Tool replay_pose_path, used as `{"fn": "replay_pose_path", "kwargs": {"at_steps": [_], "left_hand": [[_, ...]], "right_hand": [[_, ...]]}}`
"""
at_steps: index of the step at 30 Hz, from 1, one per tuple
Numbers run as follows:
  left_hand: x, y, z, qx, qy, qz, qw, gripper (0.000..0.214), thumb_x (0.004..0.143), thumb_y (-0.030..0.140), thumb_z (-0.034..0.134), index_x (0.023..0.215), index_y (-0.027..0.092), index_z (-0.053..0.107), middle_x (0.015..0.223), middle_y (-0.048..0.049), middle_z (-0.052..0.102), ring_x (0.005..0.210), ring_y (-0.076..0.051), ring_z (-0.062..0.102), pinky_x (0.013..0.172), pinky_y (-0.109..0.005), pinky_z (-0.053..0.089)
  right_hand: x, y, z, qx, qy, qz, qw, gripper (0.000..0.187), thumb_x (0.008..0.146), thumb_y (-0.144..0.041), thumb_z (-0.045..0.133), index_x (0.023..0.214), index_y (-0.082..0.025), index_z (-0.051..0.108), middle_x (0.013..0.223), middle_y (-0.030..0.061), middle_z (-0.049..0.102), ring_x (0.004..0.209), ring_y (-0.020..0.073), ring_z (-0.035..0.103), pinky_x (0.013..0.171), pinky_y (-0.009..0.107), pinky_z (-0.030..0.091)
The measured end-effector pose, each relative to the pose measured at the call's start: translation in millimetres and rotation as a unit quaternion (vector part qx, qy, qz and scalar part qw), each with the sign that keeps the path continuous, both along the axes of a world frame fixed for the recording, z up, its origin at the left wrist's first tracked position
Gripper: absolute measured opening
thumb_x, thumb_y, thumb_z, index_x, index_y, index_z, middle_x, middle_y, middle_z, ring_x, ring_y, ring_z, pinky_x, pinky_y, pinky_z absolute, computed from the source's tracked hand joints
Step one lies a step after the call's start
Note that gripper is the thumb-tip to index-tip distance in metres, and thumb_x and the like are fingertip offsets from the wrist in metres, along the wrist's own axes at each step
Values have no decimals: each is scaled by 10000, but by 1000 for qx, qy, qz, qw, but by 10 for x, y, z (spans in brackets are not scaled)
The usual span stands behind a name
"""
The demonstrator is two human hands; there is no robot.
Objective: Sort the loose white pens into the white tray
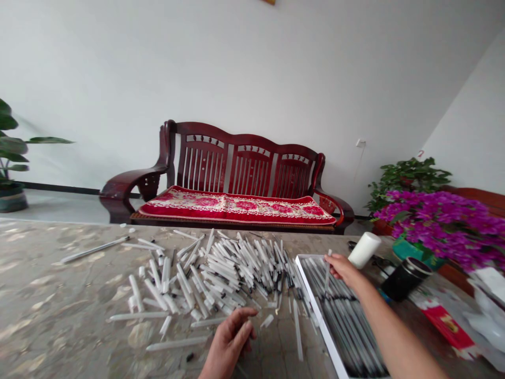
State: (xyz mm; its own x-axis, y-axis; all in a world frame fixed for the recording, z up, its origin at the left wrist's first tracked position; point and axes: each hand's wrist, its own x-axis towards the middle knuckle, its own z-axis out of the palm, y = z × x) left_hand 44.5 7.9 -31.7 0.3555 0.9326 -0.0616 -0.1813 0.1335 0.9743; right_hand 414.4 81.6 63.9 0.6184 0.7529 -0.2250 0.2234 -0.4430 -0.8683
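A heap of white pen parts and caps lies spread over the mottled stone table. My left hand rests near the table's front edge, just below the heap, with its fingers curled loosely and nothing visible in them. My right hand reaches over the far end of a white tray packed with dark assembled pens and pinches one slim pen upright.
A white cylinder, a black cup, a red box and purple flowers crowd the table's right side. A long white rod lies at the far left. A red wooden bench stands behind the table.
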Motion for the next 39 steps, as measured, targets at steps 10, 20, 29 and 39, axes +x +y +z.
{"fn": "replay_pose_path", "kwargs": {"at_steps": [10,20,29,39], "left_hand": [[-2,-67,-161,156,152,-72,973,502,877,624,449,1023,211,694,702,-24,657,565,-124,540,533,-195,425],[4,-36,-289,194,177,-82,962,449,905,564,432,1032,226,700,705,-18,658,549,-122,559,536,-184,446],[-20,-106,1,171,194,-61,964,341,889,475,511,987,237,735,739,-27,695,622,-157,595,590,-203,479],[-39,-122,124,182,212,-71,958,273,892,397,533,986,243,737,768,-22,718,663,-167,627,647,-213,481]], "right_hand": [[249,233,-237,-144,-126,34,981,311,945,-369,590,1177,-162,592,1130,63,639,919,177,649,788,371,566],[119,250,-197,-216,-130,100,962,307,938,-372,597,1156,-155,608,1122,64,647,927,190,652,792,376,565],[88,-265,-39,-151,-109,114,976,270,862,-313,626,636,-183,556,345,-72,431,280,66,365,297,152,236],[-316,-938,-122,-92,-58,139,984,244,866,-324,572,672,-198,494,448,-99,442,354,63,463,304,130,315]]}}
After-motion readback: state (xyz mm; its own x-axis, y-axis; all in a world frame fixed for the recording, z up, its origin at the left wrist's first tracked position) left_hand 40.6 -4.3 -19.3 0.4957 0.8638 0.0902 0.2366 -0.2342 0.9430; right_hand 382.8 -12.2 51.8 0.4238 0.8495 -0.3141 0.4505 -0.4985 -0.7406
